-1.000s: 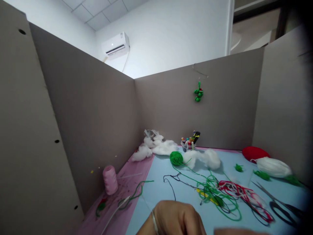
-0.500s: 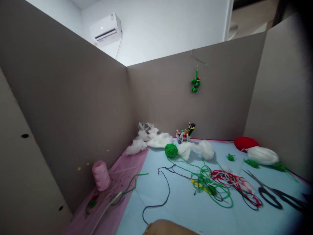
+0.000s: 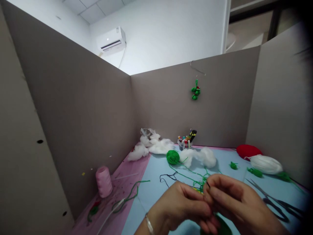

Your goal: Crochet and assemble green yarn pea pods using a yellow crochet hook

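**Two bare hands at close work above a pale blue mat (image 3: 156, 169), seen from head height.** The right hand (image 3: 234, 199) is curled, with thumb and forefinger closed in a narrow pinch on a small dark pointed tip (image 3: 208, 184); it is too small to tell whether this is a needle or a stiff thread end. The left hand (image 3: 179, 205), wearing a thin silver bangle (image 3: 148, 224), lies just beside the right, its bent fingers meeting those of the right hand; anything they grip is hidden. A blurred green rounded lump (image 3: 217, 227) sits directly below the hands at the lower edge of the view, and its link to the fingers cannot be made out.

State of the work: a cluster of knobbly green balls (image 3: 195, 92) hangs from a bent wire hanger (image 3: 197, 68) on the grey back partition and appears made up. Still unused, by the look of it, are a green yarn ball (image 3: 172, 157), with loose green strands (image 3: 188, 176) running towards the hands, and white cotton wadding (image 3: 198, 157). A red padded form (image 3: 248, 151), a white oval form (image 3: 266, 164) and black-handled scissors (image 3: 276, 205) lie to the right. A pink thread cone (image 3: 104, 181) stands on a pink sheet (image 3: 129, 173) to the left.
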The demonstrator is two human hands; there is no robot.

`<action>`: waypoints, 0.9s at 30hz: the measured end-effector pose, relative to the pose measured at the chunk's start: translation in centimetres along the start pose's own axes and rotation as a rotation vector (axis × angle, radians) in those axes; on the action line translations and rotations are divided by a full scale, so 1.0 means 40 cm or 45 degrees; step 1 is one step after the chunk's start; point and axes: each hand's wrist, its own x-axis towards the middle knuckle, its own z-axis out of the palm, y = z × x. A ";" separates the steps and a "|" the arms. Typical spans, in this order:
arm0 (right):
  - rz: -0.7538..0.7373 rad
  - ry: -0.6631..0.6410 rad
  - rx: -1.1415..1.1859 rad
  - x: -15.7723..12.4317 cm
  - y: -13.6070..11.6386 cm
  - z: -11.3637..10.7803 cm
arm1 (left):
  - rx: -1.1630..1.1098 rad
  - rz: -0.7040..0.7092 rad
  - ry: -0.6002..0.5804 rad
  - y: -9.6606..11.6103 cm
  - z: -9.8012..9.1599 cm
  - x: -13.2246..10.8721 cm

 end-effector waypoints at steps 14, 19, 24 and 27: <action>0.169 0.372 -0.106 0.085 0.090 -0.014 | -0.260 0.151 0.415 -0.042 -0.005 0.080; 0.309 0.229 0.027 0.076 0.081 -0.023 | -0.143 0.161 0.359 -0.040 -0.012 0.078; 0.283 0.206 0.088 0.072 0.087 -0.017 | -0.183 0.206 0.498 -0.047 -0.014 0.085; 0.234 0.266 0.056 0.075 0.097 -0.010 | -0.155 0.241 0.558 -0.045 -0.012 0.086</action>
